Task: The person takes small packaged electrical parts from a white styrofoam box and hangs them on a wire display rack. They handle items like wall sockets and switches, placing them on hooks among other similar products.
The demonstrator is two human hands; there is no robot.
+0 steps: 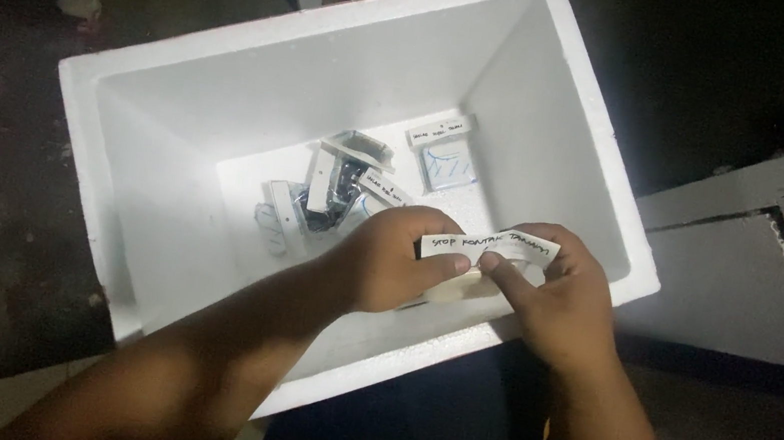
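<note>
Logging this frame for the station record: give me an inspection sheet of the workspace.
Surface: white foam box, open, brightly lit inside; it sits on a dark floor.
Job's things: white paper label with handwriting, held over the box's near wall.
Clutter: several small labelled packets loose on the box bottom; one packet lies apart, nearer the far wall.
Grips: left hand and right hand both pinch the label.
Cables: nothing seen.
Surroundings: grey panel to the right; the rest is too dark to tell.
</note>
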